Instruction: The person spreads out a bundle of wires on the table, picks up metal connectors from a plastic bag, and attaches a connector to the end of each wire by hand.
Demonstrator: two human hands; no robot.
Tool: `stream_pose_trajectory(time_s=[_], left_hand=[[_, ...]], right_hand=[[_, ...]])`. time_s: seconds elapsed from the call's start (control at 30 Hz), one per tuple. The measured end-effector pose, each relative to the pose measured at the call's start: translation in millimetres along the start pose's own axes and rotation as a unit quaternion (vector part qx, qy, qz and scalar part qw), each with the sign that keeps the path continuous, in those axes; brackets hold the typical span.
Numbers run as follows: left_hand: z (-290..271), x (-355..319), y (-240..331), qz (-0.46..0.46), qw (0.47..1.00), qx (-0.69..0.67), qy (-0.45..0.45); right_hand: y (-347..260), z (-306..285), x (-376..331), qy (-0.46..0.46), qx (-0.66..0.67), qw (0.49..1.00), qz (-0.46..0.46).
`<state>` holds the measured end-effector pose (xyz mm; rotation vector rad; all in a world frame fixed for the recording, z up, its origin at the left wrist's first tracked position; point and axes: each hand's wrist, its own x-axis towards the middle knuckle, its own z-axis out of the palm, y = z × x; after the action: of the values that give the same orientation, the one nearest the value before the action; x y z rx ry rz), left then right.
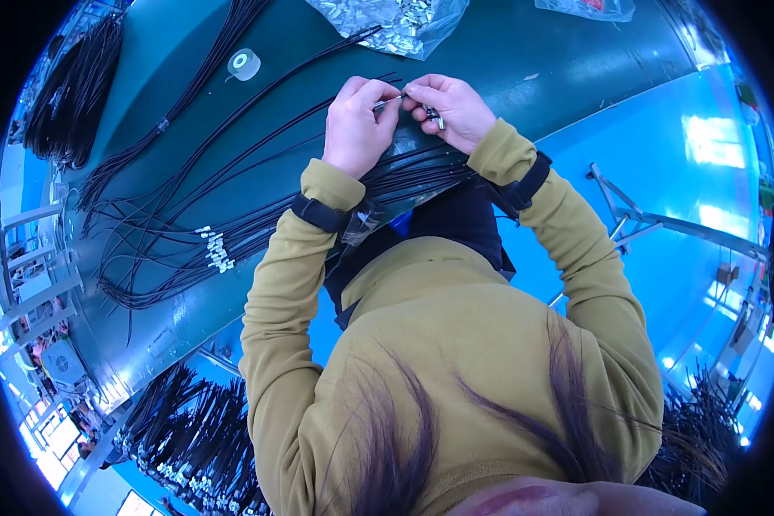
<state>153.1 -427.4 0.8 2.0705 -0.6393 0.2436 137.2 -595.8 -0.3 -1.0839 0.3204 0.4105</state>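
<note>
Above the green table, my left hand (358, 127) is closed in a pinch on a thin black cable (390, 101) near its end. My right hand (457, 107) meets it fingertip to fingertip, thumb and index finger pressed together at the cable's tip. Several small shiny metal pieces (437, 120) stick out from under the curled fingers of that hand. What exactly sits between the two pinches is too small to make out. Just below my hands lies a bundle of black cables (404, 179) along the table's near edge.
A clear bag of small metal pieces (396, 19) lies beyond my hands. Left of it stands a tape roll (243, 64). More cables (168, 120) spread leftward, some with white connectors (216, 249). A thick black cable bundle (73, 95) hangs at the table's far left.
</note>
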Motion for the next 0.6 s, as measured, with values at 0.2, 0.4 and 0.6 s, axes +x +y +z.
stream_pose_trajectory(time_s=[0.2,0.4,0.6], left_hand=[[-23.6,-12.2,-12.1,-0.01,1.0,0.018,-0.023],[-120.1,-53.9,-57.6,-0.029,0.974,0.183,-0.126],[-207.9,-102.5,-80.7,-0.131,0.958,0.217,-0.136]], right_hand=[[-6.2,-13.3,5.1,-0.028,-0.196,0.98,-0.025],[-15.7,-35.4,0.7,0.006,-0.387,0.921,-0.048],[-7.9,-62.8,6.3,-0.038,-0.51,0.842,-0.172]])
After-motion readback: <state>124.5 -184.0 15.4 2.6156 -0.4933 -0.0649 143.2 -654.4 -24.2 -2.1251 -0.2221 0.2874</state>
